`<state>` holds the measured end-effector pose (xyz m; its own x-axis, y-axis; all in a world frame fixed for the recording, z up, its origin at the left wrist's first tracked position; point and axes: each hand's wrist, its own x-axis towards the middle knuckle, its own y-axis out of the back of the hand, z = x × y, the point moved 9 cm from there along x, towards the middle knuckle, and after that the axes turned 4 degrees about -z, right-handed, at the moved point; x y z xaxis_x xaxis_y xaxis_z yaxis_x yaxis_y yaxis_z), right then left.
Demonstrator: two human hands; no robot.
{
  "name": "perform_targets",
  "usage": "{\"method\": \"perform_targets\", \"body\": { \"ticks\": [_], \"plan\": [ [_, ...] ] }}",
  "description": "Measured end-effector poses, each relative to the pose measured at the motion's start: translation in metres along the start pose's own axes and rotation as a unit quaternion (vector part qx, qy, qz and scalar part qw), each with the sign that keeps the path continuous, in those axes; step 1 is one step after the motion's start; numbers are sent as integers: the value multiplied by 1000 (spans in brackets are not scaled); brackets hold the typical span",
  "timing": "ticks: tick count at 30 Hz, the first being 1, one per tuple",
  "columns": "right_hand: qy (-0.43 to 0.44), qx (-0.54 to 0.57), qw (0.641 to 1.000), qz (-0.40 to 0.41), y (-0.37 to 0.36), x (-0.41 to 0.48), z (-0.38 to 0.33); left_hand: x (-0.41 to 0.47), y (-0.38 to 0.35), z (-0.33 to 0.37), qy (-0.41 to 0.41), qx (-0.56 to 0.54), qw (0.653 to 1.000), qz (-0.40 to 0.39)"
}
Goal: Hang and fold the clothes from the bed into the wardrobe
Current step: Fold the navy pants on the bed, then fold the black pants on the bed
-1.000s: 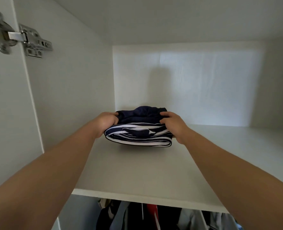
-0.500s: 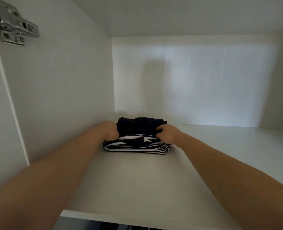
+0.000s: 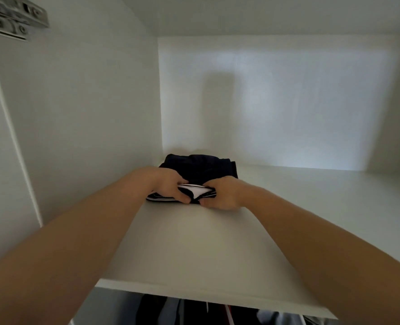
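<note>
The left hand (image 3: pixel 171 186) and right hand (image 3: pixel 222 195) are bare, and so are both forearms (image 3: pixel 77 242).

The left forearm (image 3: pixel 65 242) comes in from the lower left and the right forearm (image 3: pixel 323 240) from the lower right, both bare and stretched forward, drawing together toward the middle; the left hand (image 3: pixel 169 185) shows its back to the camera, fingers curled under and gripping the near edge of the folded clothes (image 3: pixel 201 166); the right hand (image 3: pixel 223 194) sits just beside it, knuckles up, fingers curled on the same edge; the fingertips of the two hands almost meet; both wrists look roughly straight.
</note>
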<state>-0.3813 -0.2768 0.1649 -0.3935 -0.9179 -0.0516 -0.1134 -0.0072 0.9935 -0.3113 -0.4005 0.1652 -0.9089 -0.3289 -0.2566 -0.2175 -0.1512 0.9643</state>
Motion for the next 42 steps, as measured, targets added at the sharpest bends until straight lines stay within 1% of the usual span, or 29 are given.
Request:
{"method": "perform_targets", "body": {
  "ticks": [4,7,10,12,15,18,20,22,24,26,28,30,33,36,38,42],
  "plan": [
    [19,33,999,-11,-2,-3,-8,-11,0,-14,24,-1,1000,-8],
    [29,14,999,5,-6,-4,-14,-19,-1,-16,31,-7,999,3],
    [29,-20,999,6,-7,-8,-20,-28,-6,-13,47,-27,999,-3],
    [34,16,999,10,-2,-16,-21,-36,-1,-8,58,-44,997,17],
    [34,81,994,63,18,-38,-12,-57,18,15,59,-52,991,104],
    [10,81,990,111,37,-74,0,-84,31,48,50,-31,978,199],
    [-6,84,985,151,47,-104,9,-106,31,72,44,-55,962,263],
    [-24,106,972,208,53,-143,19,-128,27,99,25,-113,936,333],
    [-44,148,949,276,58,-190,30,-148,22,129,-11,-183,900,395],
    [-71,182,921,338,61,-240,41,-168,15,165,-53,-244,867,432],
    [-98,200,897,382,60,-291,47,-189,7,204,-101,-280,841,452],
    [-137,212,874,415,50,-346,51,-210,-6,241,-160,-297,828,449],
    [-217,214,834,460,31,-432,48,-231,-25,299,-281,-313,811,407],
    [-330,173,784,496,12,-515,40,-241,-43,359,-386,-323,795,339],
    [-411,157,737,514,-3,-572,29,-251,-57,403,-450,-333,778,286],
    [-544,148,638,525,-37,-678,-19,-299,-103,486,-560,-362,725,173]
  ]
}}
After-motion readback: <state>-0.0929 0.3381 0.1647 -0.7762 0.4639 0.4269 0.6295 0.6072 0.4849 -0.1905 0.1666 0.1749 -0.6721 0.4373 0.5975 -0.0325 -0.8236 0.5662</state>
